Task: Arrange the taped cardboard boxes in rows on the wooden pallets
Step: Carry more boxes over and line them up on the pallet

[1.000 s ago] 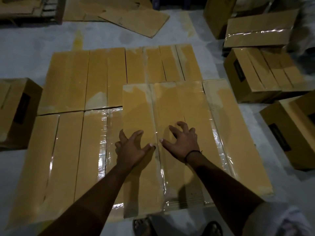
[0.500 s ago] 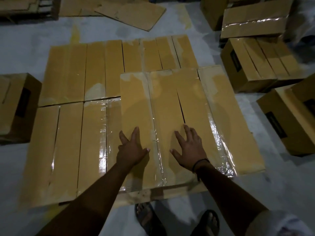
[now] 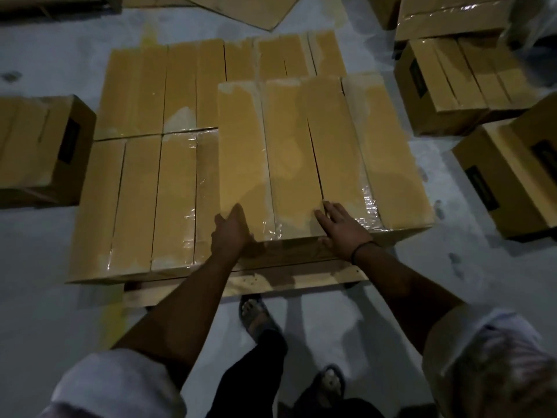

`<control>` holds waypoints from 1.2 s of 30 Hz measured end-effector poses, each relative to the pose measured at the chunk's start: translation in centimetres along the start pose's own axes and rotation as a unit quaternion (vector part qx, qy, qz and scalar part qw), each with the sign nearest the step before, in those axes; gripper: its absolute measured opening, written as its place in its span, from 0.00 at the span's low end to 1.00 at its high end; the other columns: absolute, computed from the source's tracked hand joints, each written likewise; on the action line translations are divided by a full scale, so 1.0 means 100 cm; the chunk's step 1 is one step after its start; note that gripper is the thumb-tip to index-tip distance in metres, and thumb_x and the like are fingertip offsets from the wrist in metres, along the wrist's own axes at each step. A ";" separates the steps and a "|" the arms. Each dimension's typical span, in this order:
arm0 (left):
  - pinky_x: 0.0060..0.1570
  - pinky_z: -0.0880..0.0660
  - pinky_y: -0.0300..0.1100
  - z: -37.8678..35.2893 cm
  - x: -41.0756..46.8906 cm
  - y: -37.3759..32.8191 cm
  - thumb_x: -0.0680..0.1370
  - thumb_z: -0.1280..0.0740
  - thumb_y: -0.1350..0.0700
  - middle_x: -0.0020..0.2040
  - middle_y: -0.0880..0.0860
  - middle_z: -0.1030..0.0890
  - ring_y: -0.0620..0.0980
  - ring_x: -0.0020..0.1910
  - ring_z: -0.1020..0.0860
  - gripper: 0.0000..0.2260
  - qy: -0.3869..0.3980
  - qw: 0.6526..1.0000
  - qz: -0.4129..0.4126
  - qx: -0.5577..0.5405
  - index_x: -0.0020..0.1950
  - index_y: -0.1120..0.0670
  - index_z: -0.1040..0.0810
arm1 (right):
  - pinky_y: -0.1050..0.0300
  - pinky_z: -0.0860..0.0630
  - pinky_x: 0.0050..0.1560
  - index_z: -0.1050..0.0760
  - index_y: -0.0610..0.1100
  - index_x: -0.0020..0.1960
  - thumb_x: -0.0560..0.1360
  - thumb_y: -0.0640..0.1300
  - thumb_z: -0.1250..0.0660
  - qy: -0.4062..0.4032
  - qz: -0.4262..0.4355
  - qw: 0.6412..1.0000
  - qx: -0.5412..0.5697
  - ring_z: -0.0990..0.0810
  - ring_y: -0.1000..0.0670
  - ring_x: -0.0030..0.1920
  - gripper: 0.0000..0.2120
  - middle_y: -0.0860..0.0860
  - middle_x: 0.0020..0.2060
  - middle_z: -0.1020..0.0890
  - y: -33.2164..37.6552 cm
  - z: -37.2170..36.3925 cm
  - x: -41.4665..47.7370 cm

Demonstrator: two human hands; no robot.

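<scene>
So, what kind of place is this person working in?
Probably a warehouse or packing area. Taped cardboard boxes lie in rows on a wooden pallet, other boxes stand around it on the bare grey floor, and flattened cardboard sheets lie at the back.

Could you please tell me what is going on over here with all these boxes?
A person is loading taped cardboard boxes onto a wooden pallet. A bottom layer of boxes already lies on it. The left hand and the right hand lie with fingers straight on the near end of an upper box set on that layer, towards its right side. Spare boxes stand on the floor at both sides.
</scene>
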State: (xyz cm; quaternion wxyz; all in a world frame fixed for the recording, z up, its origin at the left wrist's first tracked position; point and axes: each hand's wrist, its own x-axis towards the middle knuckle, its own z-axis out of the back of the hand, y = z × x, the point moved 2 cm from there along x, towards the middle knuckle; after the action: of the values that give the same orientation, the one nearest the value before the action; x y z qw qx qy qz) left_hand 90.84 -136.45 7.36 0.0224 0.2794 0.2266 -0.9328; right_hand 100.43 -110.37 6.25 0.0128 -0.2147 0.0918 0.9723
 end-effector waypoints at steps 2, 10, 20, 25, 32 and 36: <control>0.63 0.24 0.58 0.000 0.000 0.002 0.75 0.23 0.56 0.73 0.63 0.35 0.66 0.64 0.25 0.40 -0.004 1.000 -0.017 -0.008 0.81 0.45 0.41 | 0.46 0.42 0.78 0.50 0.47 0.83 0.82 0.50 0.36 -0.008 0.006 1.000 -0.007 0.53 0.41 0.81 0.35 0.44 0.82 0.53 -0.001 0.000 0.000; 0.63 0.26 0.53 0.000 -0.001 0.010 0.73 0.21 0.58 0.72 0.61 0.33 0.63 0.70 0.29 0.42 -0.019 0.999 -0.047 -0.016 0.81 0.46 0.39 | 0.46 0.40 0.77 0.48 0.46 0.82 0.82 0.49 0.36 -0.043 0.014 0.999 0.004 0.51 0.41 0.80 0.34 0.44 0.82 0.51 -0.003 -0.009 0.000; 0.62 0.25 0.56 -0.005 -0.007 0.009 0.75 0.23 0.54 0.73 0.60 0.34 0.63 0.69 0.29 0.40 -0.026 0.998 -0.055 0.024 0.81 0.44 0.40 | 0.46 0.37 0.77 0.44 0.44 0.81 0.81 0.46 0.33 -0.057 0.021 0.997 0.049 0.49 0.42 0.81 0.33 0.44 0.82 0.50 -0.011 -0.017 -0.001; 0.65 0.26 0.57 -0.006 -0.002 0.011 0.76 0.24 0.51 0.74 0.62 0.37 0.65 0.70 0.29 0.41 -0.002 0.996 -0.049 0.072 0.83 0.43 0.44 | 0.46 0.37 0.77 0.45 0.44 0.81 0.81 0.46 0.34 -0.053 0.018 0.997 0.043 0.50 0.43 0.81 0.33 0.45 0.82 0.52 -0.009 -0.019 0.000; 0.64 0.24 0.55 -0.004 -0.003 0.007 0.78 0.26 0.51 0.74 0.65 0.39 0.64 0.67 0.27 0.41 0.021 0.993 -0.063 0.096 0.84 0.47 0.47 | 0.44 0.41 0.79 0.49 0.42 0.82 0.83 0.46 0.37 -0.023 0.014 1.000 -0.001 0.53 0.39 0.81 0.33 0.42 0.82 0.54 -0.005 -0.019 0.006; 0.64 0.24 0.55 0.006 -0.004 0.001 0.77 0.25 0.55 0.71 0.63 0.30 0.64 0.68 0.27 0.34 0.017 0.993 -0.064 0.093 0.79 0.51 0.35 | 0.44 0.47 0.80 0.53 0.42 0.82 0.84 0.48 0.40 0.014 -0.002 1.000 0.003 0.58 0.39 0.81 0.33 0.43 0.82 0.58 -0.002 -0.014 0.003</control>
State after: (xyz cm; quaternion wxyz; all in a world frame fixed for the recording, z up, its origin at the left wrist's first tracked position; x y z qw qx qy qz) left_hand 90.88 -136.80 7.95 -0.0672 0.2807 0.1571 -0.9444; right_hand 100.70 -110.40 4.85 0.0140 -0.2283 0.0940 0.9689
